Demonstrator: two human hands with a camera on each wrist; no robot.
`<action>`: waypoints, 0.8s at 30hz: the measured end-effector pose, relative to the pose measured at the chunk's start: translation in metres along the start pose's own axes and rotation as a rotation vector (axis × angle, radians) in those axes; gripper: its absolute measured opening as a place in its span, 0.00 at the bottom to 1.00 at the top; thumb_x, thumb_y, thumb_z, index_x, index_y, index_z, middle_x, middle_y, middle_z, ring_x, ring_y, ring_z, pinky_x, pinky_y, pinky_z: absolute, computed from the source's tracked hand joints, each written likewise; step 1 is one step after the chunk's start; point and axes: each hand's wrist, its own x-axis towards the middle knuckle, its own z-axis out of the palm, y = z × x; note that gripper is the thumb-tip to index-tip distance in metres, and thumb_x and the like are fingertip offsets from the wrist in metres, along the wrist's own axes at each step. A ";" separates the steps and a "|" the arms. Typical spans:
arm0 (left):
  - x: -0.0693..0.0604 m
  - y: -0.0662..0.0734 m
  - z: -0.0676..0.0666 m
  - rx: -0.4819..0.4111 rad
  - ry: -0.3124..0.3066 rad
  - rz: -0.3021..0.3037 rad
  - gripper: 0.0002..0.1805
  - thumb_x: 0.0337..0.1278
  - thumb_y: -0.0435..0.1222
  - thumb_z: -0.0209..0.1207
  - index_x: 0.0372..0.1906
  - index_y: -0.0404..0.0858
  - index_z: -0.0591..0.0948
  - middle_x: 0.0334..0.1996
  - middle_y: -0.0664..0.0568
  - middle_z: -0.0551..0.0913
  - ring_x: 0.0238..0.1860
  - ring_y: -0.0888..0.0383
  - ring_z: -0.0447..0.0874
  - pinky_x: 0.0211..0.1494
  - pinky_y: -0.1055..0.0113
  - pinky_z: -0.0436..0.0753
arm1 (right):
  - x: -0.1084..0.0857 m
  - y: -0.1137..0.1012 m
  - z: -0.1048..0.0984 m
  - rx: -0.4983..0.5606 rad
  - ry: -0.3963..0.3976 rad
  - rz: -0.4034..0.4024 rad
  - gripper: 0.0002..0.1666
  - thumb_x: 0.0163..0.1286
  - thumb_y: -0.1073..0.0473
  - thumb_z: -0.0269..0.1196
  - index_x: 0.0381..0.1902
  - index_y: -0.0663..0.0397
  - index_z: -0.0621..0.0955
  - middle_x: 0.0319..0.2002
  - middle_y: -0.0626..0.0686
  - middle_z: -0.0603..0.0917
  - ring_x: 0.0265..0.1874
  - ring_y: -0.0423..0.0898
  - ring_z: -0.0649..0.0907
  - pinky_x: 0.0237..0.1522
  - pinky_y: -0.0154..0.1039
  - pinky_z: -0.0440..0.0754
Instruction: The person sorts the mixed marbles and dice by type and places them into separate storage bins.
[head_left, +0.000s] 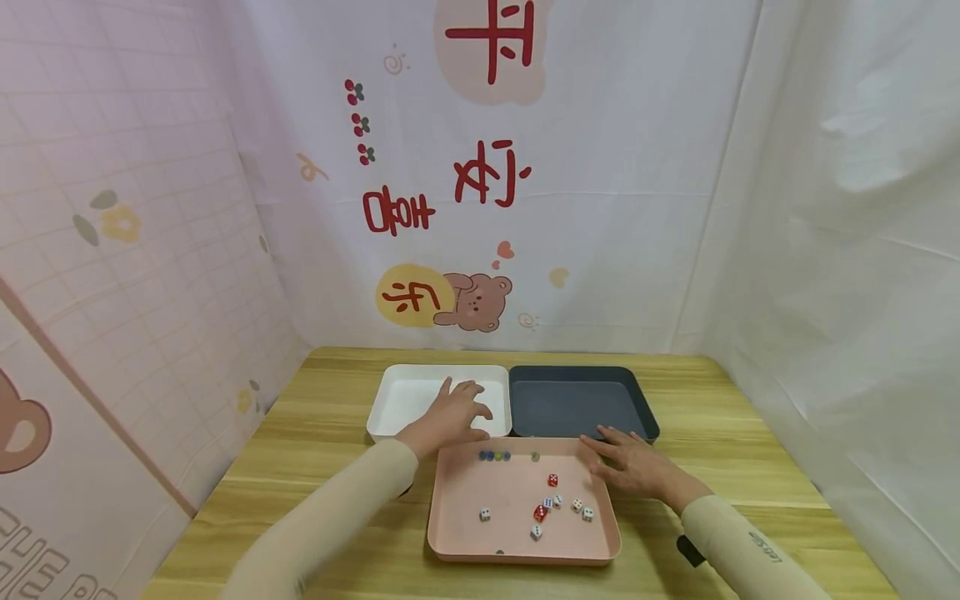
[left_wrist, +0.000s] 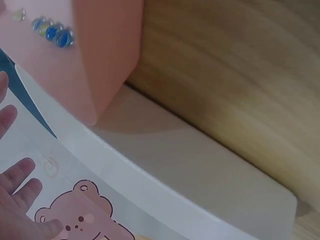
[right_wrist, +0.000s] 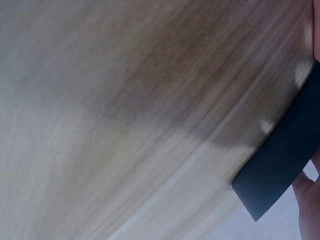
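Dice [head_left: 552,480] are lying in our pink tray [head_left: 465,483]; we're poising our left hand [head_left: 450,412] wide at its 11 o'clock, our right hand [head_left: 636,467] wide at 2!

the head view is bright, the wrist views dimmer, with soft shadow on the blurred tabletop [right_wrist: 165,90].

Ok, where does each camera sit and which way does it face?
Head: on the head, looking forward and down at the pink tray, white tray and dark tray; left hand, right hand and sleeves show.
Left wrist: on that wrist, facing the white tray and pink tray; fingers at left.
Right wrist: on that wrist, facing the table and dark tray; right hand partly shows.
Shared: head and left wrist both show marbles.
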 end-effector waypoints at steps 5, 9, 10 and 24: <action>-0.010 -0.001 0.004 0.011 0.016 0.034 0.16 0.56 0.51 0.69 0.48 0.51 0.88 0.65 0.43 0.73 0.70 0.43 0.63 0.71 0.33 0.55 | 0.001 0.000 0.001 -0.001 0.003 -0.008 0.33 0.75 0.44 0.56 0.72 0.52 0.70 0.69 0.72 0.66 0.68 0.72 0.64 0.65 0.73 0.56; -0.015 -0.002 0.007 0.009 0.021 0.045 0.14 0.59 0.50 0.67 0.47 0.50 0.89 0.65 0.43 0.73 0.71 0.43 0.63 0.70 0.33 0.55 | 0.001 0.000 0.002 0.000 0.006 -0.009 0.33 0.75 0.44 0.56 0.72 0.52 0.70 0.69 0.72 0.66 0.68 0.72 0.64 0.65 0.73 0.56; -0.016 -0.002 0.008 0.007 0.018 0.046 0.14 0.59 0.50 0.67 0.47 0.50 0.89 0.66 0.43 0.72 0.71 0.43 0.63 0.70 0.33 0.55 | 0.001 0.001 0.002 -0.001 0.006 -0.008 0.33 0.75 0.44 0.56 0.72 0.52 0.70 0.69 0.72 0.66 0.68 0.72 0.64 0.65 0.73 0.56; -0.025 0.000 0.016 0.033 -0.006 0.061 0.15 0.54 0.50 0.70 0.45 0.50 0.89 0.67 0.43 0.72 0.70 0.43 0.63 0.70 0.35 0.57 | 0.001 0.001 0.000 -0.014 0.005 -0.008 0.34 0.75 0.43 0.56 0.72 0.52 0.71 0.69 0.70 0.66 0.68 0.71 0.65 0.65 0.72 0.57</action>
